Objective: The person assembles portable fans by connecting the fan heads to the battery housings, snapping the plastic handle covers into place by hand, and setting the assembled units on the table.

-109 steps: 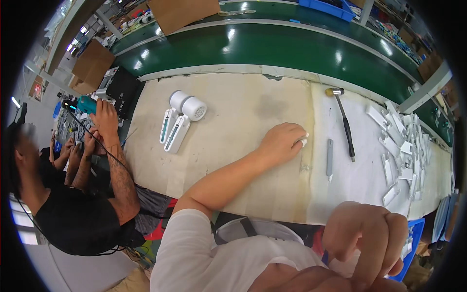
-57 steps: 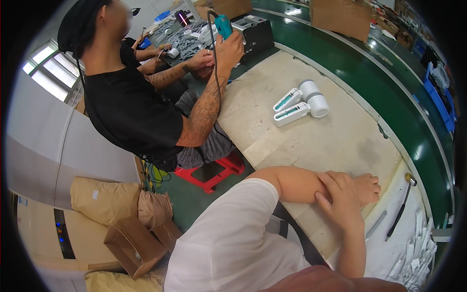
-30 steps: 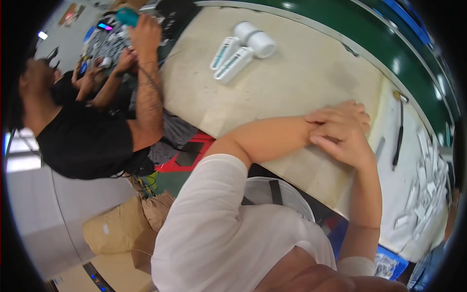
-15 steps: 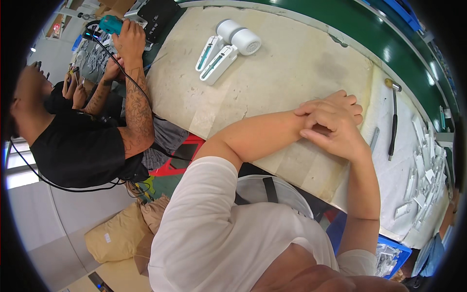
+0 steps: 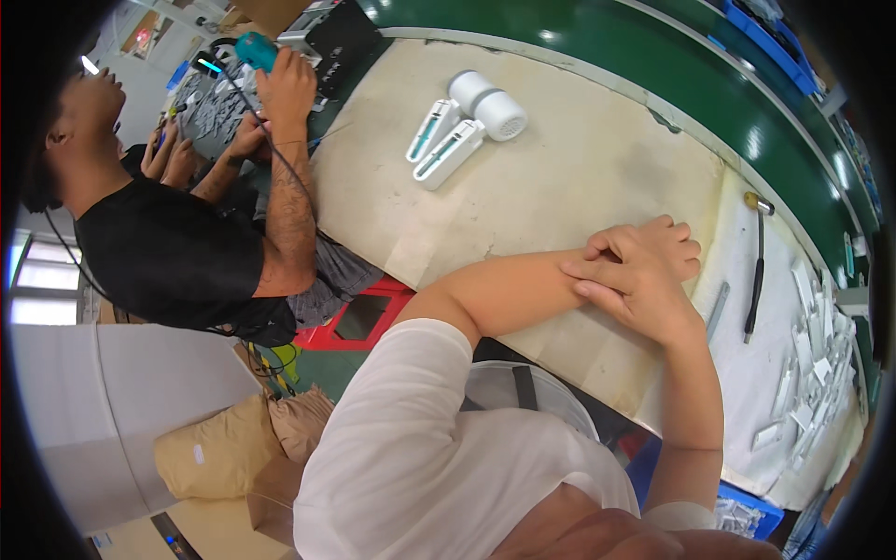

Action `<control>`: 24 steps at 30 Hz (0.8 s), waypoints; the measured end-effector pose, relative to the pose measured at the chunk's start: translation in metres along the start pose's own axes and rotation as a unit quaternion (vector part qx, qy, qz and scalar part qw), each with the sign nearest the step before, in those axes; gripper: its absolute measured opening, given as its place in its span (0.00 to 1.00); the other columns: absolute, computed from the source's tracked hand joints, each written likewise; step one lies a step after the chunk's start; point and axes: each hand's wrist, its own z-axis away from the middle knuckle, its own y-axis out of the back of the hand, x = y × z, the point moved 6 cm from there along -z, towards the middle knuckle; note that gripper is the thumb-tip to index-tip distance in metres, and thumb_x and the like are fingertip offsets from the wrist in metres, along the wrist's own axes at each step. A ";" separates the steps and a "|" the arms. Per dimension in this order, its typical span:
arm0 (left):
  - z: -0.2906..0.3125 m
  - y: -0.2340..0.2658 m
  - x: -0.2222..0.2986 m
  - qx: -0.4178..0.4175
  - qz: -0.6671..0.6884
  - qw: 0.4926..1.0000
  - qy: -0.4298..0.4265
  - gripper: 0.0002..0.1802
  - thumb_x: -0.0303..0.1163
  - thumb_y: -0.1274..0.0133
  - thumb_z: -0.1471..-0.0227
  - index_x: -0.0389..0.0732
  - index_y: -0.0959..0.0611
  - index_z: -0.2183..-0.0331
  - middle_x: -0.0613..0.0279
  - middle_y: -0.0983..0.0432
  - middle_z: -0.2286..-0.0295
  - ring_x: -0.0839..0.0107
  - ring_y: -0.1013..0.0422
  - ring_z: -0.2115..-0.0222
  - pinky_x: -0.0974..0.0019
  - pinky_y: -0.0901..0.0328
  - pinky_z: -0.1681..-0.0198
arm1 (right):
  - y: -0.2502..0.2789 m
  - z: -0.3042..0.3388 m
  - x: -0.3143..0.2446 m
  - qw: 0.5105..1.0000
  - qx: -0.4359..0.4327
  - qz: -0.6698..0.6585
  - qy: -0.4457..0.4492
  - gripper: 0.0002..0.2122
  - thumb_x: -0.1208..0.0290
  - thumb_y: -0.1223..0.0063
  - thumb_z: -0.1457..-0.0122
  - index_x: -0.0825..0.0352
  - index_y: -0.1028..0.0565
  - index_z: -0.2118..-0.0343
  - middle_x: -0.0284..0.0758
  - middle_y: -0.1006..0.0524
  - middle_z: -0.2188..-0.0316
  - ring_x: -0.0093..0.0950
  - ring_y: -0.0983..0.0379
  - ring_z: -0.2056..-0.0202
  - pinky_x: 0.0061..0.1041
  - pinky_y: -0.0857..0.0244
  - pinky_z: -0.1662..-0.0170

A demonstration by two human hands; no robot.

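Note:
My left forearm reaches to the right across the table, with my left hand [image 5: 668, 246] low over its surface. The left fingers are loosely bent and a little apart, and no object shows in them. From the lower right, my right hand [image 5: 639, 287] lies across my left wrist, its bent fingers and thumb pressed against the forearm. The palm side of the left hand is hidden. Farther off on the table lies a white device [image 5: 487, 105] with a grey-banded cylindrical head and two flat arms with teal inlays.
A hammer [image 5: 757, 271] with a black handle lies at the right, beside a thin grey strip [image 5: 718, 312] and a pile of pale flat parts [image 5: 810, 373]. To the left, a co-worker [image 5: 168, 252] holds a teal power tool [image 5: 256, 50]. A red stool [image 5: 359, 319] stands below the table edge.
The view has shifted, so the table and device appear lower and farther right. My right fingers have closed from a loose ring and moved slightly along the left forearm. The co-worker's head has tilted up.

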 end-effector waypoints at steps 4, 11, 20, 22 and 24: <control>0.031 0.009 -0.023 0.241 0.213 0.944 0.077 0.13 0.44 0.51 0.62 0.50 0.25 0.72 0.70 0.33 0.70 0.72 0.41 0.65 0.70 0.46 0.65 | 0.001 0.000 0.000 1.000 0.000 -0.013 -0.008 0.10 0.74 0.45 0.55 0.63 0.22 0.67 0.34 0.30 0.70 0.31 0.34 0.66 0.25 0.39 0.62; 0.059 0.013 -0.041 0.377 0.328 0.859 0.110 0.07 0.39 0.50 0.65 0.49 0.26 0.78 0.71 0.36 0.75 0.72 0.41 0.69 0.71 0.45 0.71 | 0.000 0.001 -0.001 1.000 0.006 -0.026 0.002 0.08 0.76 0.47 0.55 0.66 0.22 0.70 0.36 0.28 0.68 0.32 0.33 0.65 0.26 0.39 0.61; 0.066 0.016 -0.046 0.391 0.327 0.851 0.124 0.08 0.41 0.50 0.65 0.49 0.26 0.78 0.72 0.36 0.75 0.73 0.42 0.70 0.71 0.46 0.72 | 0.005 -0.002 -0.005 0.998 0.036 -0.046 0.013 0.08 0.74 0.45 0.55 0.69 0.23 0.70 0.37 0.27 0.69 0.35 0.31 0.64 0.28 0.37 0.61; 0.059 0.011 -0.043 0.400 0.335 0.844 0.123 0.08 0.41 0.50 0.65 0.49 0.26 0.78 0.72 0.36 0.76 0.73 0.42 0.70 0.71 0.46 0.72 | 0.004 -0.002 -0.004 0.999 0.026 -0.022 -0.029 0.10 0.74 0.44 0.56 0.69 0.24 0.69 0.38 0.28 0.69 0.35 0.31 0.65 0.28 0.37 0.61; 0.052 0.005 -0.038 0.379 0.333 0.855 0.118 0.08 0.41 0.50 0.61 0.50 0.23 0.75 0.73 0.33 0.73 0.74 0.40 0.68 0.71 0.45 0.68 | 0.001 0.000 -0.001 0.999 0.023 -0.016 -0.030 0.10 0.74 0.44 0.56 0.68 0.24 0.69 0.38 0.28 0.69 0.35 0.31 0.65 0.28 0.38 0.61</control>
